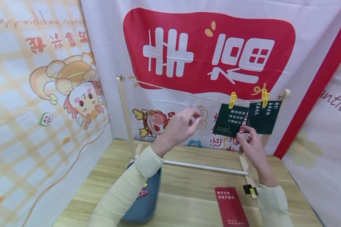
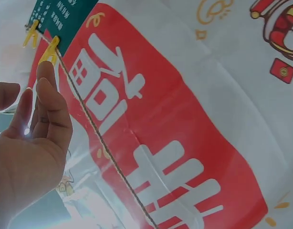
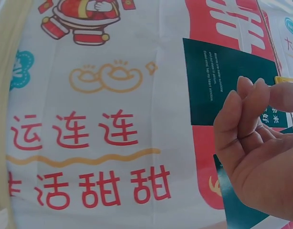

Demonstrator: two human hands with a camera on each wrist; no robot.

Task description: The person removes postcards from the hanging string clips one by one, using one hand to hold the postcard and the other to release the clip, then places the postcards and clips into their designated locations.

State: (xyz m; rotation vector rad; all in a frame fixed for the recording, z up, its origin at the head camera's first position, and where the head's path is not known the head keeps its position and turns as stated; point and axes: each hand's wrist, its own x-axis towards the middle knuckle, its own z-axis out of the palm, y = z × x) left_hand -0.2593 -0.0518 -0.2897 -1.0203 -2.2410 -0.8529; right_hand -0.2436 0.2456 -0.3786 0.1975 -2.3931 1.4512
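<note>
Two dark green cards with white writing, the left card [image 1: 227,121] and the right card [image 1: 262,121], hang from a thin string [image 1: 173,90]. A yellow clothespin [image 1: 232,100] holds the left card, and yellow clothespins [image 1: 265,97] are at the right card. My right hand [image 1: 251,146] is at the left card's lower right corner, fingers loosely bent; whether it touches the card I cannot tell. My left hand [image 1: 180,126] hovers left of the cards below the string, fingers loosely bent, nothing in them. The left wrist view shows its fingers [image 2: 53,107] apart from the thumb.
The string runs between two wooden posts, the left post [image 1: 125,116] and one behind the right card, joined below by a white rod [image 1: 204,167]. A blue tray [image 1: 152,201] holds pink and yellow clothespins [image 1: 143,193]. A red card [image 1: 231,206] lies on the wooden table [image 1: 187,195].
</note>
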